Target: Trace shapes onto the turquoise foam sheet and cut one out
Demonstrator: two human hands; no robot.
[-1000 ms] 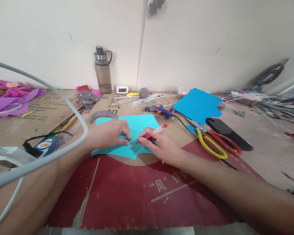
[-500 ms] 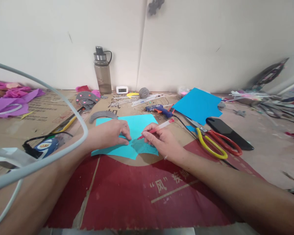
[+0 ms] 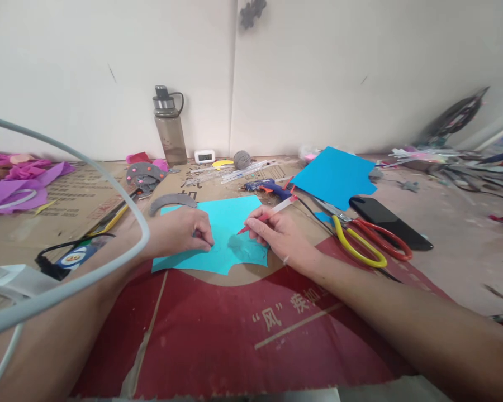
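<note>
A light turquoise sheet (image 3: pixel 230 215) with a notched lower right edge lies on the cardboard (image 3: pixel 218 335). Faint pen lines show on its right part. My right hand (image 3: pixel 276 231) grips a red pen (image 3: pixel 268 215), its tip close above the sheet. On the sheet's left half rests my left hand (image 3: pixel 188 230), thumb and fingers drawn together; whatever is between them, if anything, is too small to make out. A grey curved piece (image 3: pixel 172 201) lies just behind my left hand, at the sheet's back left edge.
Right of the sheet are scissors (image 3: pixel 362 251) with yellow and red handles, a black phone (image 3: pixel 389 223) and a blue sheet (image 3: pixel 333 176). A glue gun (image 3: pixel 270 187) and bottle (image 3: pixel 170 137) stand farther back. A white cable (image 3: pixel 121 259) arcs across the left.
My left hand has shifted slightly left, its thumb and fingers closer together. The pen tip has lifted a little off the drawn area. The whole view has moved slightly.
</note>
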